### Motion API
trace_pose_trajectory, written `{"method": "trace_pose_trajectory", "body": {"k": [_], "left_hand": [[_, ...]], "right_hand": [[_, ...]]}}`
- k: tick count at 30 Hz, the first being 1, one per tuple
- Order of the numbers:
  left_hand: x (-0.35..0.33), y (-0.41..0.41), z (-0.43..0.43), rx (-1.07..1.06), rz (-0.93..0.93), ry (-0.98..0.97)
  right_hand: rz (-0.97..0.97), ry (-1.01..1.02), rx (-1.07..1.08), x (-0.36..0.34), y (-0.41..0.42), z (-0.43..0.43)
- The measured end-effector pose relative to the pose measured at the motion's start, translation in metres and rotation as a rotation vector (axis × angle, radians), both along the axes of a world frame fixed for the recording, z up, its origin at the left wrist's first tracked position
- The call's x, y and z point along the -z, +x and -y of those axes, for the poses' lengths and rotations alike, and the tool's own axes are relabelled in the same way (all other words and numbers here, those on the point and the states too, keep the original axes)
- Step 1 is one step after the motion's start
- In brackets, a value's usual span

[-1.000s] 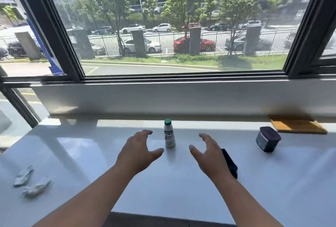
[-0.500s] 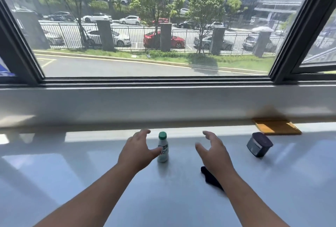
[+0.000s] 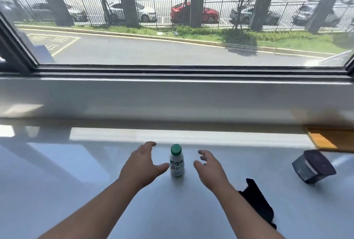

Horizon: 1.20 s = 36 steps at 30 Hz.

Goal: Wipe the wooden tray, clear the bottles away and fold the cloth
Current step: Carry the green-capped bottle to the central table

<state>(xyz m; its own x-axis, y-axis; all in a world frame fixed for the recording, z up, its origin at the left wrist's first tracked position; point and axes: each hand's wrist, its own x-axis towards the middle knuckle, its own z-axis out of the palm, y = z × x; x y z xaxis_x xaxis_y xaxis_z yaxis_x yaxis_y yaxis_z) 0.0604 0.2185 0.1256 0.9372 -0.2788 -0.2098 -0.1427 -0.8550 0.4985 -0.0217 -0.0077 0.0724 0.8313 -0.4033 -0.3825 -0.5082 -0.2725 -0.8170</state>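
A small white bottle [image 3: 177, 162] with a green cap stands upright on the white counter [image 3: 76, 181]. My left hand [image 3: 140, 165] hovers just left of it, fingers spread, thumb close to the label. My right hand [image 3: 209, 168] is a short way to the bottle's right, also open and empty. A black cloth [image 3: 257, 203] lies crumpled on the counter beside my right forearm, partly hidden by it. The wooden tray [image 3: 331, 140] lies at the far right against the window ledge, cut off by the frame edge.
A dark square container [image 3: 313, 166] with a dark lid sits tilted at the right, in front of the tray. A raised white ledge [image 3: 172, 99] and window frame close off the back of the counter.
The view has shifted right and closer to the counter. Both hands have come in nearer the bottle, one on each side. The crumpled papers at the left have left the frame.
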Motion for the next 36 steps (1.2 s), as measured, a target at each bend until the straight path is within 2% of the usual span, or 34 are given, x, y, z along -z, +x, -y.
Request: {"method": "trace_pose_trajectory", "body": {"k": [5, 11, 19, 28, 32, 36], "left_hand": [[0.034, 0.023, 0.040, -0.027, -0.103, 0.035], [0.074, 0.028, 0.070, -0.082, -0.202, -0.041], [0.069, 0.026, 0.049, -0.191, -0.169, -0.113], [-0.020, -0.038, -0.113, -0.542, 0.036, -0.186], [-0.065, -0.138, -0.220, -0.770, 0.161, -0.206], [-0.088, -0.269, -0.313, -0.967, 0.228, -0.219]], "right_hand": [[-0.158, 0.155, -0.063, 0.049, 0.047, 0.003], [-0.257, 0.360, -0.069, 0.090, 0.066, -0.006], [-0.270, 0.386, -0.136, 0.082, 0.073, -0.019], [-0.209, 0.478, -0.479, 0.005, 0.068, -0.176], [-0.188, 0.467, -0.747, -0.041, 0.012, -0.289], [-0.185, 0.406, -0.995, -0.070, -0.079, -0.395]]}}
